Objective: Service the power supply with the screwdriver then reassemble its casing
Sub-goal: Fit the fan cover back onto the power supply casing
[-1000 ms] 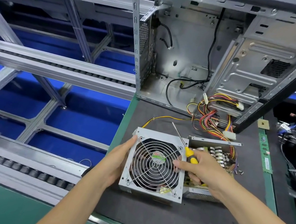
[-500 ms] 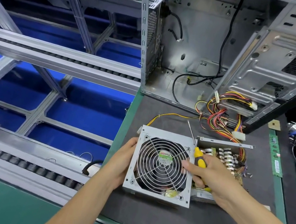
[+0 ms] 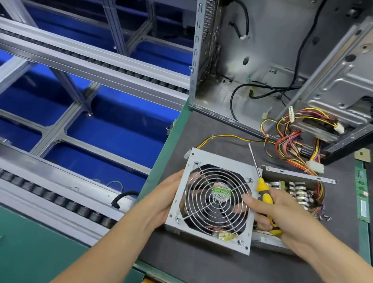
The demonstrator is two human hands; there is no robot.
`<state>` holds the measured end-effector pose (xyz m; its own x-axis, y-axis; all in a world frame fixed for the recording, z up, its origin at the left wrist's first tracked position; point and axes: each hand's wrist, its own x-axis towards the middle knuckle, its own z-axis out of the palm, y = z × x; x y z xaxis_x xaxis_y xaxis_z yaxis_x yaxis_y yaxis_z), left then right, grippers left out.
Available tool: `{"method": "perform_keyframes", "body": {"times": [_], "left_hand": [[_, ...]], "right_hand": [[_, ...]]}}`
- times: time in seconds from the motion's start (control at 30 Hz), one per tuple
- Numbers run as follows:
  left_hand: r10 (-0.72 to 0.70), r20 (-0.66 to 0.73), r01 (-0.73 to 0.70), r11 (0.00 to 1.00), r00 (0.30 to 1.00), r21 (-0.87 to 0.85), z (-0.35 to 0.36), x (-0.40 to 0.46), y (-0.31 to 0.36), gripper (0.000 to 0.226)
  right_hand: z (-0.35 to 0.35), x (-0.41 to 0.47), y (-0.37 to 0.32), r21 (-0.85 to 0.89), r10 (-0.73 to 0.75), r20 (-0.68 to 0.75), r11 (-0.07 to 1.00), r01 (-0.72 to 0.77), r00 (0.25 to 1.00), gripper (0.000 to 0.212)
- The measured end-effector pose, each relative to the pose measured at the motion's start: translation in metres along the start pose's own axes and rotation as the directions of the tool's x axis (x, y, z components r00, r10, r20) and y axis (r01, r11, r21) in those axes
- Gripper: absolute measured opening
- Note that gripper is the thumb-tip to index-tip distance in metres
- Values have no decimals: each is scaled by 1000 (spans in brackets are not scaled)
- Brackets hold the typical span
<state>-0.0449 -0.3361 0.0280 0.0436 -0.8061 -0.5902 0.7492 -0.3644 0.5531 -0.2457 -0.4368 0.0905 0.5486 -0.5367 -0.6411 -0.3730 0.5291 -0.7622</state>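
A dark mat (image 3: 256,282) covers the green-edged workbench (image 3: 168,138). On it lie an opened power supply (image 3: 211,239), an empty computer case (image 3: 279,58), a memory stick (image 3: 363,193) and a small chip (image 3: 363,154).

To your left run grey metal roller rails (image 3: 75,62) over blue bins (image 3: 118,135). Before you lies the desk (image 3: 220,276), its dark mat edged green, under bright even light.
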Motion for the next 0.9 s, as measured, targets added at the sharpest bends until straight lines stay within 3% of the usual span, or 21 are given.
{"method": "perform_keyframes", "body": {"times": [0.1,0.27,0.53,0.63,0.77,0.9], "left_hand": [[11,27,-11,1000,1000,-16,2,1,2,23],[32,102,-21,994,994,-109,-2,-5,2,32],[78,106,-74,997,991,-37,-2,-11,2,31],[48,13,-49,999,999,6,1,-9,4,33],[-23,-20,23,1000,1000,15,3,-8,4,72],[-45,5,45,999,999,-8,1,-8,6,61]], "right_hand": [[-1,2,1,32,1,9,999,-1,1000,35],[0,-2,1,-58,-47,-14,997,46,999,41],[0,-3,-3,-193,-133,-70,974,118,989,18],[-5,-1,0,-327,-204,-118,932,156,972,20],[-5,0,5,-444,-278,-180,879,174,944,31],[-6,-1,1,-456,-245,-188,880,136,951,40]]}}
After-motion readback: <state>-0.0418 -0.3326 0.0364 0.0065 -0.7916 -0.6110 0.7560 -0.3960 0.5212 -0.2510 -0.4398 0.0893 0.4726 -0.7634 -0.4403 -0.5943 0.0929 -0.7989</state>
